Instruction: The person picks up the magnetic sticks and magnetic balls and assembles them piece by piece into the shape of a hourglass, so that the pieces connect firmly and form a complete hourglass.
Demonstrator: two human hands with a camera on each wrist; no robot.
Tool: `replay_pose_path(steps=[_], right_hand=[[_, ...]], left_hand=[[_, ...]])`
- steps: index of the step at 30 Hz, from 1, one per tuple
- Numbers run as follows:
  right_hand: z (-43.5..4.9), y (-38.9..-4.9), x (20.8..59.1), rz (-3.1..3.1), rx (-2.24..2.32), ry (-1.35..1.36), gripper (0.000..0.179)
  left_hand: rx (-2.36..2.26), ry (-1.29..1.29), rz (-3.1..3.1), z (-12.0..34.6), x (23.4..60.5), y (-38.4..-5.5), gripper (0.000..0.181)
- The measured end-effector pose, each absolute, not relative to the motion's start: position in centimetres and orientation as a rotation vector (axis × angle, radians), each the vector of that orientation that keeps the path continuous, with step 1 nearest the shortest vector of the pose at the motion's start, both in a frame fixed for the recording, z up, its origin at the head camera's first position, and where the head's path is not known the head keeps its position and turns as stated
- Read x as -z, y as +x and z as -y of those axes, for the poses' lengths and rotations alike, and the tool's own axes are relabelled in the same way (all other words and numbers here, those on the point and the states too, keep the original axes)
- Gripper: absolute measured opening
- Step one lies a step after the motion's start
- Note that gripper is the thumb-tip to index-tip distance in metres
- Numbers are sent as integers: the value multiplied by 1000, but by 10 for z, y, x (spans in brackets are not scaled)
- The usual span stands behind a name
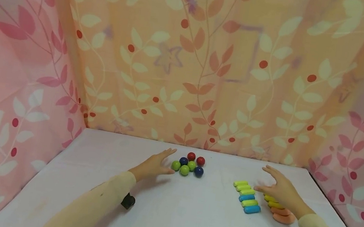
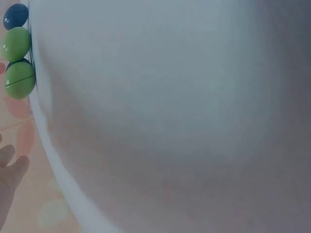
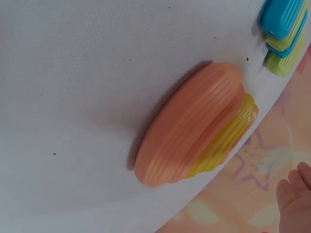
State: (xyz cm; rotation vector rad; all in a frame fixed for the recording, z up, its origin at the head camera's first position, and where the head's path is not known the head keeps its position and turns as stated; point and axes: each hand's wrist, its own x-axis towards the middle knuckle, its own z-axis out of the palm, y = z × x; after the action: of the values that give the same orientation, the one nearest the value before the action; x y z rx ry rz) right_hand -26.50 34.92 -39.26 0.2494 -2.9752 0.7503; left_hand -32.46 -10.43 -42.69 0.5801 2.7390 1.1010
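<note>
My left hand (image 1: 155,166) is held with its fingers spread at the left side of a cluster of glossy balls, nothing in its grip. The cluster has red balls (image 1: 200,161), dark blue balls (image 1: 199,171) and green balls (image 1: 184,170). With fingers extended and apart, my right hand (image 1: 279,190) hovers over a row of yellow pieces (image 1: 274,205) and orange ribbed pieces (image 1: 283,218), partly covering it. In the right wrist view an orange oval piece (image 3: 189,126) lies against a yellow one (image 3: 223,141). Left of that hand runs a row of light green pieces (image 1: 249,203) and blue pieces (image 1: 252,209).
A white-covered table (image 1: 182,219) carries everything. Behind it hangs an orange leaf-print curtain (image 1: 200,74), with pink printed cloth (image 1: 18,89) at the left and more at the right. Black devices (image 1: 128,201) are strapped beneath both wrists.
</note>
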Motion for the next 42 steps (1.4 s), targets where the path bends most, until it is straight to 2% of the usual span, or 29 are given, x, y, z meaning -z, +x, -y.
replay_pose_path(steps=[17, 28, 34, 42], right_hand=[[-379, -276, 391, 3069, -1075, -175, 103], [-403, -279, 401, 2930, -1469, -405, 109], [-410, -283, 404, 2826, -1699, -608, 122], [-415, -284, 409, 2877, -1591, -595, 116]], left_hand=[[-1497, 296, -2544, 100, 429, -333, 76], [-1518, 239, -2457, 96, 429, -335, 59], [-1572, 132, -2394, 95, 433, -342, 56], [-1722, 117, -2259, 95, 440, -350, 47]])
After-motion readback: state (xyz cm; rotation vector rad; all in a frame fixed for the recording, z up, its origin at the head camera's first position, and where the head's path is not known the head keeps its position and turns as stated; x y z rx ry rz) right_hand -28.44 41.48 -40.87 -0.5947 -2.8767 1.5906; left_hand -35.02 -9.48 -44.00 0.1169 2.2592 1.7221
